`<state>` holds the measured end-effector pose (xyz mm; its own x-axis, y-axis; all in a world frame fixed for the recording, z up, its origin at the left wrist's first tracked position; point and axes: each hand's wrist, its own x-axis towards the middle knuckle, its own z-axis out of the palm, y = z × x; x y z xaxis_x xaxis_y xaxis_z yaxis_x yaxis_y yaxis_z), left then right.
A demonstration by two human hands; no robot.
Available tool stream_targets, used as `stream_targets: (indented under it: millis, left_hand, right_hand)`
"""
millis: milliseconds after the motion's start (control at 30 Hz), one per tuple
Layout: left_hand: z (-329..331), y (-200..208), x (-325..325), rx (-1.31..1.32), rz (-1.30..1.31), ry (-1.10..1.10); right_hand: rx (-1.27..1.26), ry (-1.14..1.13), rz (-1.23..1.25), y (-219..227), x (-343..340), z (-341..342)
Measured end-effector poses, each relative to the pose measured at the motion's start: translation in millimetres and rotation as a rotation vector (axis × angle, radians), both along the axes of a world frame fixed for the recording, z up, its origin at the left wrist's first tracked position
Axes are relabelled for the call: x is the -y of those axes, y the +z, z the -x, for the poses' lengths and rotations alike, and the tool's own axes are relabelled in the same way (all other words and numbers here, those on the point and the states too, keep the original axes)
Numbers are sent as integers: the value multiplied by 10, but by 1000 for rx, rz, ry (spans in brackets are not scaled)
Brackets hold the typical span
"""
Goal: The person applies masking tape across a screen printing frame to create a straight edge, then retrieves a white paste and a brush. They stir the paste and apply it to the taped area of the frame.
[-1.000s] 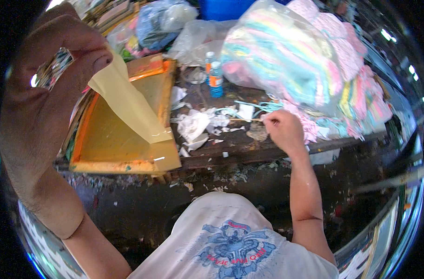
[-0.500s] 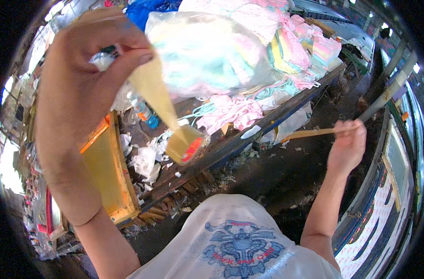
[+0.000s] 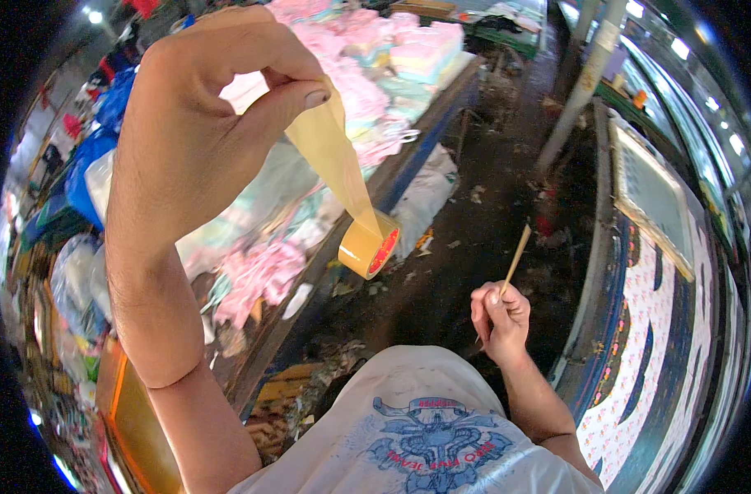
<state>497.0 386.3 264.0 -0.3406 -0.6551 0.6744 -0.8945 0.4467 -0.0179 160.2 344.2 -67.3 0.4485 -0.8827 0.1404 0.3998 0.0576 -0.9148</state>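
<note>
A strip of tape [image 3: 330,160], tan, glossy and half see-through, is pinched between the thumb and fingertips of the raised left hand [image 3: 202,148]; the tips are pressed together, and a rounded gap is left between thumb and forefinger behind them. The strip is slightly twisted along its length and is drawn taut down to its roll [image 3: 355,249], a short, smooth, brown-yellow cylinder by which the lower end is weighted. The roll is hung at a tilt near the middle of the view, untouched by either hand, and its round face, marked in red, is turned to the right.

A thin, straight, straw-coloured stick [image 3: 517,251] is gripped in the right hand [image 3: 501,317], with the fingers curled closely about it and its longer end pointed upward; whether it is made of wood cannot be told.

Beyond the left forearm, soft crumpled pink fabric [image 3: 264,276] is heaped near the long, straight bench edge [image 3: 301,284], and pastel folded cloth [image 3: 425,49] is stacked farther back. A crinkled clear plastic bag [image 3: 75,280] is seen at the left. On the right, a rectangular framed panel [image 3: 651,193] is rested above a white sheet [image 3: 614,412] patterned with small pink motifs.
</note>
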Motion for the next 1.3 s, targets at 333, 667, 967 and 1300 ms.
stream_targets:
  millis: [333,667,967,1300]
  left_hand:
    - [937,94,2284,40,9,-358]
    - [1164,-234,4833,-278,-77,-630]
    - [2096,-1030,7626,-607,-722,-864]
    - [4131,-1632,9369,-535,-825,-908]
  right_hand:
    - [-389,-398,572,42,1535,-69]
    - [-372,-442,446,38,3314,413]
    - [-316,-756,218,229,4273,1462]
    - [-472,-1034,96,-189,5675,2905]
